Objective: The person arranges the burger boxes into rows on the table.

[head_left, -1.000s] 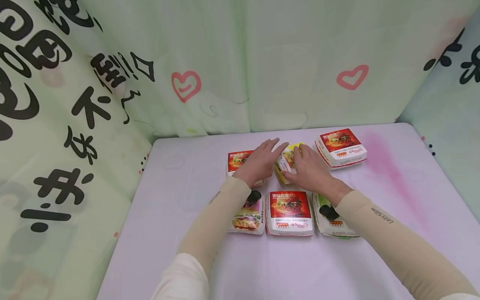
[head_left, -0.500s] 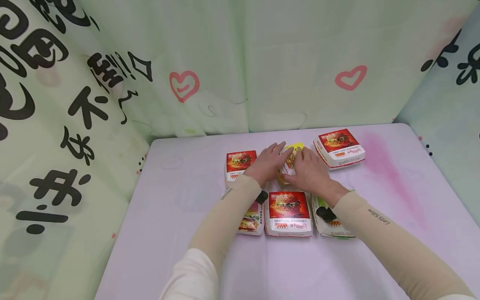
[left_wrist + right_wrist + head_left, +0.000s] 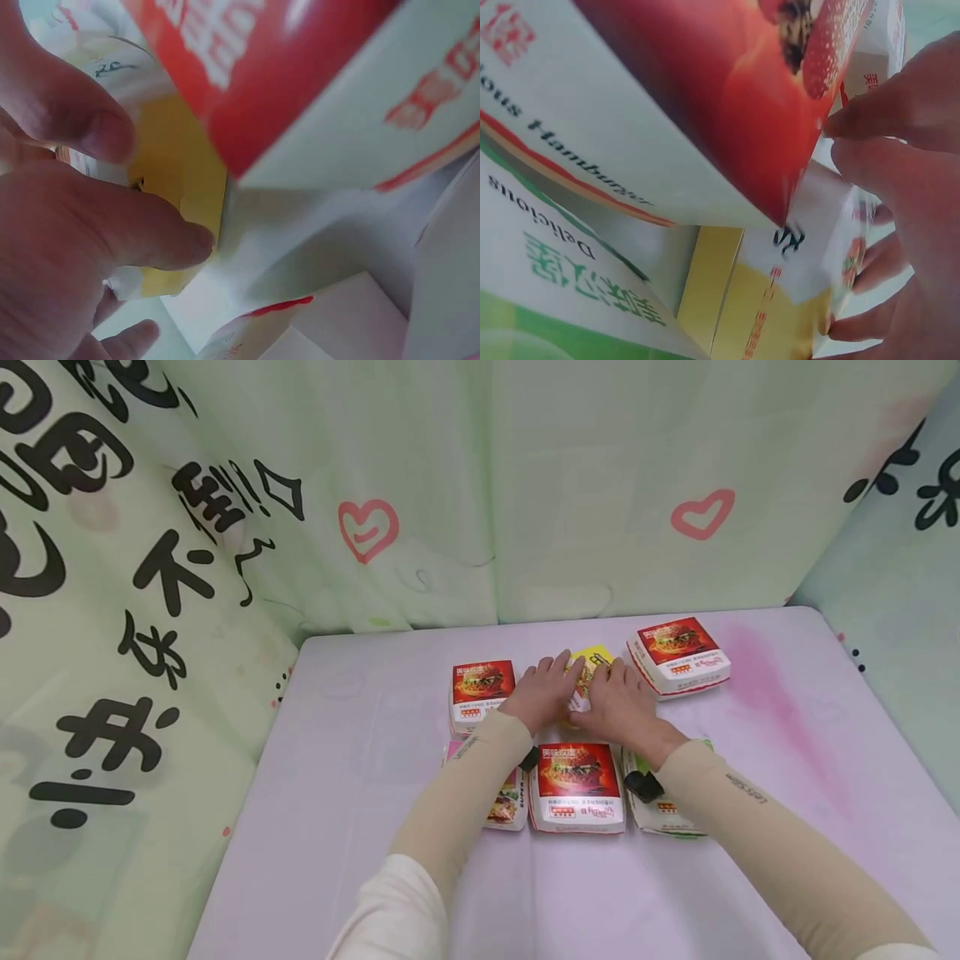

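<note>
Between my two hands a yellow hamburger box [image 3: 594, 657] lies at the middle of the back row. My left hand [image 3: 543, 693] holds its left side; in the left wrist view the thumb [image 3: 176, 236] presses the yellow near face [image 3: 161, 161]. From the right, my right hand [image 3: 621, 706] holds the same box. Fingertips [image 3: 844, 326] touch that side in the right wrist view, with the thumb above. The hands cover much of the box. A red hamburger box [image 3: 577, 785] sits just in front of it, and shows large in the right wrist view.
Red hamburger boxes stand at back left [image 3: 482, 689] and, turned at an angle, back right [image 3: 678, 656]. The front row also has a pink box [image 3: 510, 802], partly under the left sleeve, and a green box [image 3: 667, 814]. The table [image 3: 337, 760] meets a printed curtain [image 3: 555, 485].
My left hand has come right and a little nearer, onto the yellow box. The yellow box has shifted slightly right. More of the left red box now shows.
</note>
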